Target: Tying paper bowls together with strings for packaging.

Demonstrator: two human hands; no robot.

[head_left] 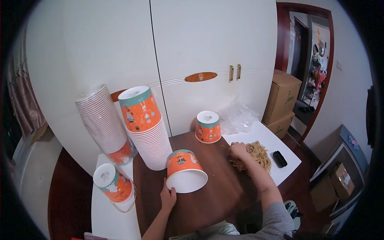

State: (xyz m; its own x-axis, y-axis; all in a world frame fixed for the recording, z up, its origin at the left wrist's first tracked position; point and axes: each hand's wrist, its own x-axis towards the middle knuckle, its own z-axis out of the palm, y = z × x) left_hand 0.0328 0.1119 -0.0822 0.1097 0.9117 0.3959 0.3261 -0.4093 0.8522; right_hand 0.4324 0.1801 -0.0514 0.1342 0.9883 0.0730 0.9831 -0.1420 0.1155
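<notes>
A: What is the biggest thing in view?

B: The white wardrobe [192, 48] behind everything. Below it is the brown surface [216, 196], with a white board [280, 154] at its right end and another white board [108, 216] at its left.

A: And on them?

B: Two tall stacks of paper cups lean near the wardrobe: one wrapped in clear plastic [105, 124], one bare with an orange cup on top [146, 126]. A short stack [115, 187] stands upside down on the left board, and a lone orange cup [208, 127] stands upside down farther back.

A: What do the hands hold?

B: The left hand [168, 197] grips the rim of an orange paper cup [185, 171] lying on its side, its white mouth facing the person. The right hand [239, 150] rests curled on a pile of rubber bands [254, 156] on the right board; whether it grips any cannot be told.

A: Anything smaller?

B: A small black object [279, 159] lies just beside the bands.
</notes>
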